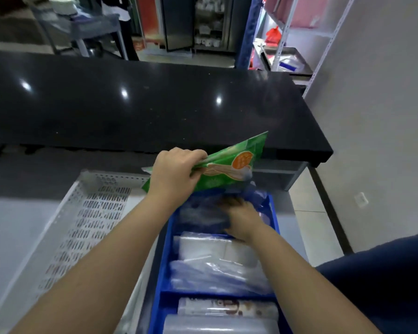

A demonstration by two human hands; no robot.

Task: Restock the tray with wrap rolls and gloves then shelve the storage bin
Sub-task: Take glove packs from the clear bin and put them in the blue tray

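My left hand (175, 173) is shut on a green packet of gloves (234, 162), held tilted above the far end of the blue storage bin (163, 256). My right hand (241, 219) reaches into the bin's far compartment among bluish plastic bags (203, 213); it is blurred and its grip is unclear. The bin's middle compartment holds clear plastic packs (215, 254). Its near compartment holds wrap rolls (227, 309). A white perforated tray (92, 213) lies to the left of the bin, and what shows of it holds nothing.
A black glossy counter (143, 104) runs across behind the tray and bin. White metal shelving (323, 34) stands at the far right beside a grey wall. Tiled floor shows to the right of the bin.
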